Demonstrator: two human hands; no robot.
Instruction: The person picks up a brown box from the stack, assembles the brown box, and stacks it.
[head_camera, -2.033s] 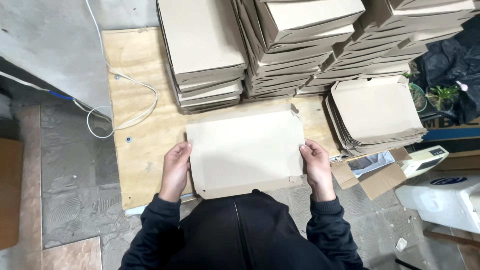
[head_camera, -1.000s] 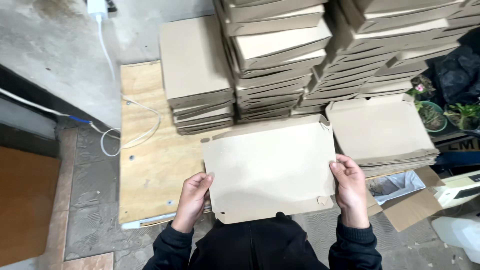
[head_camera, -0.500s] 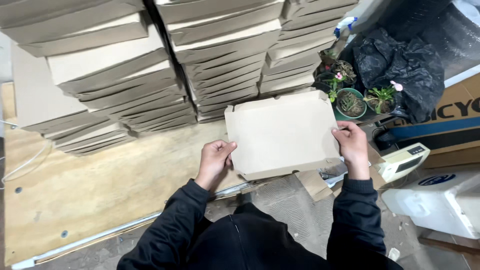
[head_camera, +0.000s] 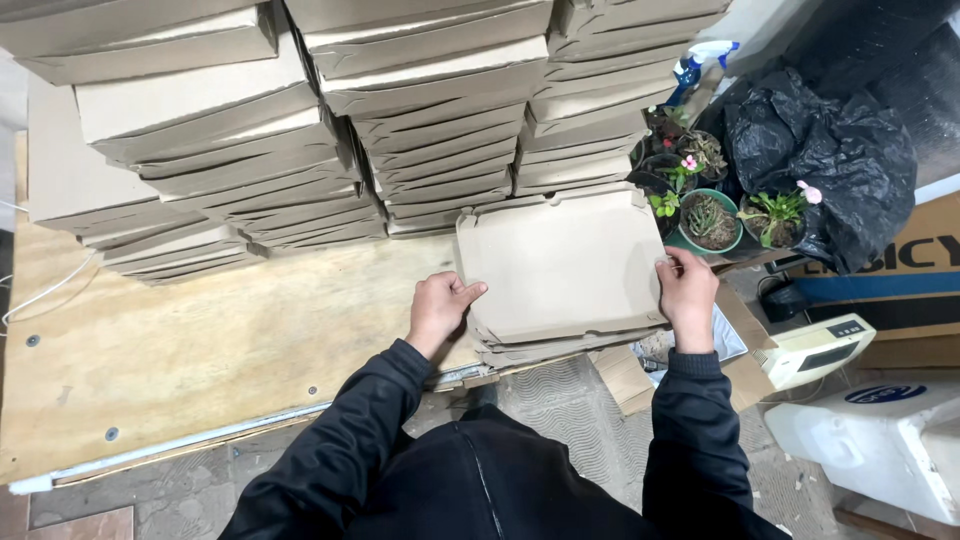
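A flat brown cardboard box lies on top of a short pile of similar flat boxes at the right end of a plywood board. My left hand grips the box's left edge with curled fingers. At the right edge, my right hand pinches the box. Both arms wear black sleeves.
Tall stacks of folded cardboard boxes fill the back of the board. To the right are small potted plants, a blue spray bottle, black plastic bags, a white device and a white container. A white cable lies at the left.
The flat box has moved from in front of my body to the right and come down onto the short pile. Both hands stayed on its side edges.
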